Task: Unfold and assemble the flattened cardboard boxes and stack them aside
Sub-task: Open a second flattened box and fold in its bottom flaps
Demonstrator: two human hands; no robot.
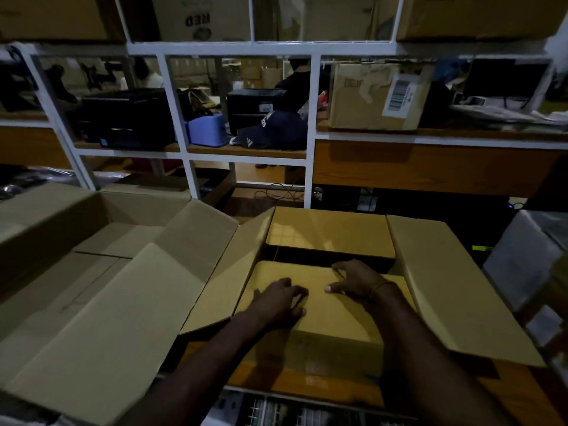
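Observation:
A brown cardboard box [332,321] stands on the wooden table in front of me, its near and far short flaps folded inward and its two long side flaps spread outward. My left hand [281,301] lies on the near flap, fingers slightly bent, pressing it down. My right hand [356,278] presses the same flap near its far edge, thumb out to the left. The far flap [330,233] lies almost level, with a dark gap between the two flaps. To the left sits a larger assembled box [101,272], open at the top.
A white-framed shelf unit [309,142] stands behind the table, holding black printers, a blue device, a dark cap [273,132] and a labelled carton [378,96]. White wrapped goods [522,256] lie at the right. A person works beyond the shelves.

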